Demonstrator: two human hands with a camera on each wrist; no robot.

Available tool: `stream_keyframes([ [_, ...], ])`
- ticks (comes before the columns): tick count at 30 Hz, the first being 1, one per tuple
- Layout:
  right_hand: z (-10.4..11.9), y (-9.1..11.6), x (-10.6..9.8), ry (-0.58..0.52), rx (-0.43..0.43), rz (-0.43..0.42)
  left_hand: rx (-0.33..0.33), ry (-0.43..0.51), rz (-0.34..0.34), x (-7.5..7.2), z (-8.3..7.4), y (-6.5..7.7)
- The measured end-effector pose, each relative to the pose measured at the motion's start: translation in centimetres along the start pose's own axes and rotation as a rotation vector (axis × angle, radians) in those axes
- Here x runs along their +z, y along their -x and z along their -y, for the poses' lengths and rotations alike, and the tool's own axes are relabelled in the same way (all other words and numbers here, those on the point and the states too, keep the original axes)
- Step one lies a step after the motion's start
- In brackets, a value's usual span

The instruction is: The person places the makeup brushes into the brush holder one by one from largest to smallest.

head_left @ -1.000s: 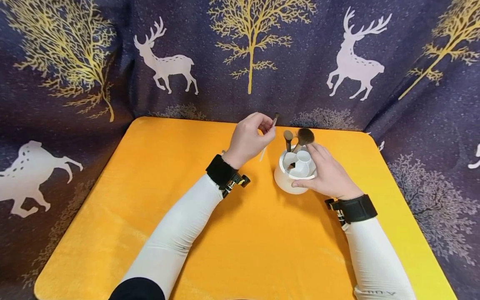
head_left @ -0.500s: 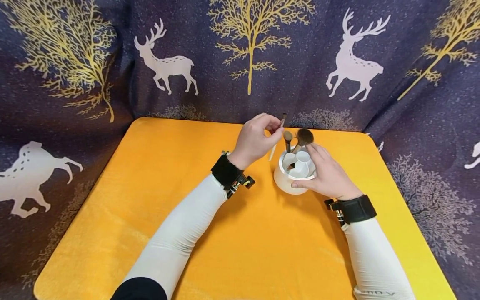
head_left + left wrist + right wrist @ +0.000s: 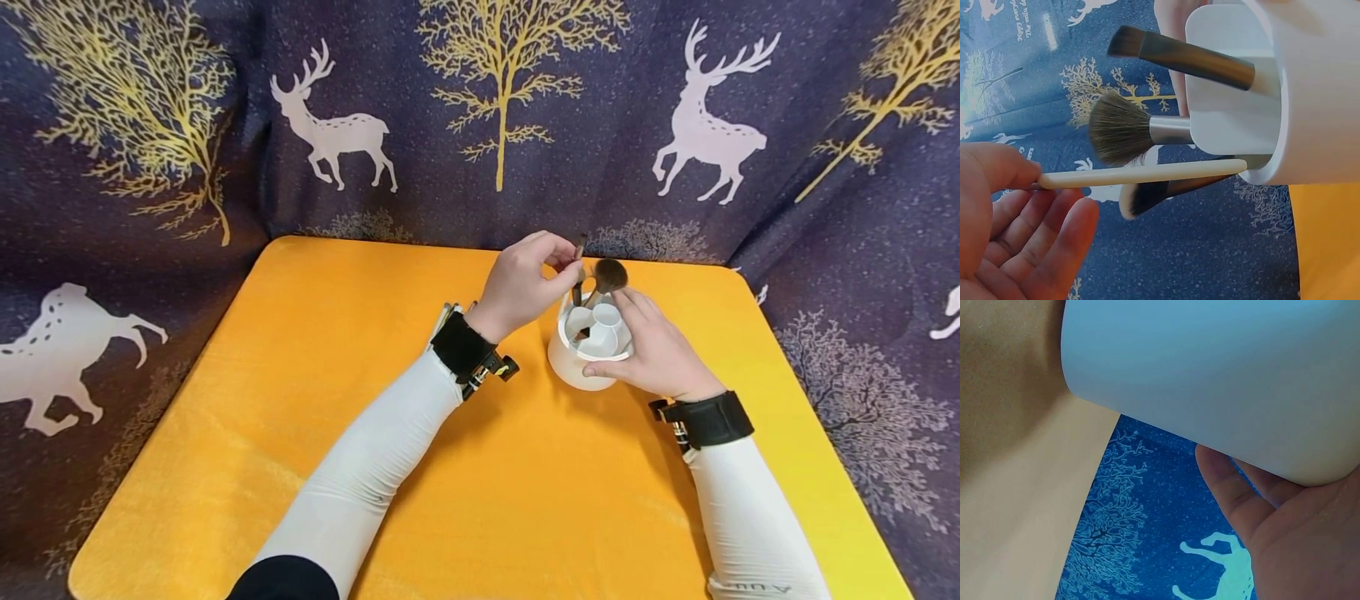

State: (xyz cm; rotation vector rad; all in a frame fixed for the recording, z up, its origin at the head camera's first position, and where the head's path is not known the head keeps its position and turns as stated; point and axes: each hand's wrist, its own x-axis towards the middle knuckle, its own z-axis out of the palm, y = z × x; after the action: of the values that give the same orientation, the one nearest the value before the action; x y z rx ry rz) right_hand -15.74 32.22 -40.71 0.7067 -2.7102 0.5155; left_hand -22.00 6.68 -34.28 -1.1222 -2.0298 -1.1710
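Observation:
My left hand point(image 3: 521, 283) pinches a slim makeup brush point(image 3: 1147, 174) near its head, with the pale handle pointing down. In the left wrist view the handle's end is right at the rim of the white brush holder point(image 3: 573, 365). My right hand point(image 3: 663, 346) grips the holder's right side, thumb at the front and fingers behind. Inside the holder are round and angled compartments. A big fluffy brush point(image 3: 611, 273), a rounded brush point(image 3: 1141, 199) and a short angled brush point(image 3: 1191, 56) stand in it. The left hand partly covers the rounded brush in the head view.
The holder stands on an orange-covered table point(image 3: 480, 483), toward its back right. Behind the left wristband, the ends of some thin items point(image 3: 447, 310) show on the table. A dark curtain point(image 3: 420, 100) with deer and trees hangs right behind the table's back edge.
My left hand has moved right with the brush, from left of the holder to its back-left rim. The right hand and the holder have stayed in place.

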Motion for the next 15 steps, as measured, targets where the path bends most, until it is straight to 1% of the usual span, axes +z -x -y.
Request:
stream_keyframes([
  [7,-0.06,-0.01,0.06,0.001,0.003,0.003,0.025,0.036,-0.012,0.42,0.03,-0.01],
  [15,-0.12,-0.09,0.15,-0.006,-0.005,-0.001,0.035,0.071,-0.001,0.61,-0.17,0.05],
])
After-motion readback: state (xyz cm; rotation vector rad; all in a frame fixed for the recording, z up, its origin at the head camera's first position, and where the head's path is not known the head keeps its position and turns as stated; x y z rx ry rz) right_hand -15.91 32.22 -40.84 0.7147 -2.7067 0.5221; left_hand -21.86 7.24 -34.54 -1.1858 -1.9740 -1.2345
